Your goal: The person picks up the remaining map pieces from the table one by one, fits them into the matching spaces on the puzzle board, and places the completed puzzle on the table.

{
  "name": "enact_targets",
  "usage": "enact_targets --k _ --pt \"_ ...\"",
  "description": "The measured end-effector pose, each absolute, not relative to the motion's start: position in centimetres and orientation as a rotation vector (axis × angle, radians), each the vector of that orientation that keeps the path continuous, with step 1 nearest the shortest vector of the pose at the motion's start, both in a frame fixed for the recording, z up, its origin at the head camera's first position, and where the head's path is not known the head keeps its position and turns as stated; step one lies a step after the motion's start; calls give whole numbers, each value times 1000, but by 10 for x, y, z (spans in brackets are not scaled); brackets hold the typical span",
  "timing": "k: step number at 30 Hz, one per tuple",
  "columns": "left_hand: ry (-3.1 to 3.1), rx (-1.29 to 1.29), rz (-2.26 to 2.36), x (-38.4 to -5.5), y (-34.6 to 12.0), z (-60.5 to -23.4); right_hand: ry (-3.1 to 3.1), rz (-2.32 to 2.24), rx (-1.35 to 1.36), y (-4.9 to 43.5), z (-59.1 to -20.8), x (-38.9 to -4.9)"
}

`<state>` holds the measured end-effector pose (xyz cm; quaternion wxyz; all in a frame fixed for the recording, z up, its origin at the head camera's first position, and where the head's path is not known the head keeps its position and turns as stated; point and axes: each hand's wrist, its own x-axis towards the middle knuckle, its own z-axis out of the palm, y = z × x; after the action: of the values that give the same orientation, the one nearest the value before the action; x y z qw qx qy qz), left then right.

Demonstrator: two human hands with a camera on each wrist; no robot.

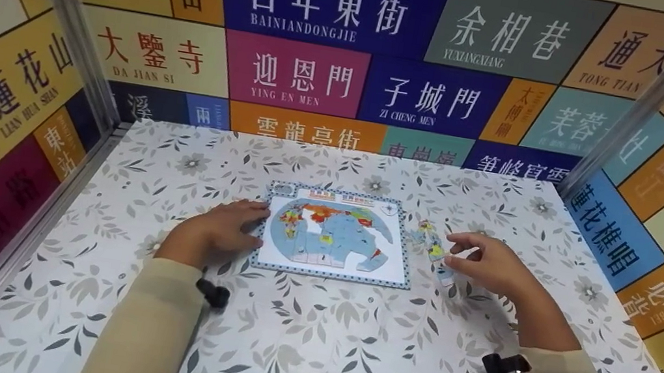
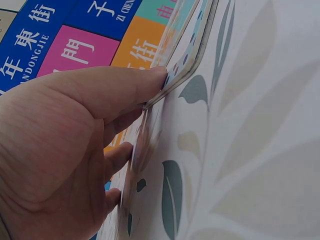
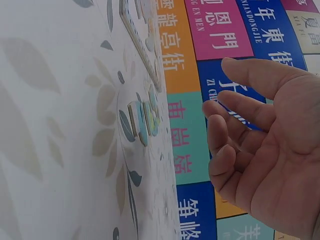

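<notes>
A world map jigsaw board with a blue dotted border lies flat on the table. Several map pieces are set in it, and white gaps show between them. My left hand rests at the board's left edge, its thumb against the near corner and the other fingers spread along the side. Right of the board lie loose jigsaw pieces, one of them a blue piece nearer me. Just beside and above these pieces my right hand hovers, fingers loosely bent, with nothing between them.
A white tablecloth with grey leaves and flowers covers the table. Behind it stands a wall of coloured panels with Chinese lettering, and similar panels flank both sides. Dark wrist cameras sit on both sleeves.
</notes>
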<state>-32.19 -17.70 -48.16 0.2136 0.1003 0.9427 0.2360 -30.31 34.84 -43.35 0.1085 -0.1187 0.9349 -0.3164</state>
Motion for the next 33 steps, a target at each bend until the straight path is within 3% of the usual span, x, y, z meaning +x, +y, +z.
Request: enact_targets --k 33 --pt "2628 336 661 -322 -180 -483 2581 -950 -226 360 -467 -312"
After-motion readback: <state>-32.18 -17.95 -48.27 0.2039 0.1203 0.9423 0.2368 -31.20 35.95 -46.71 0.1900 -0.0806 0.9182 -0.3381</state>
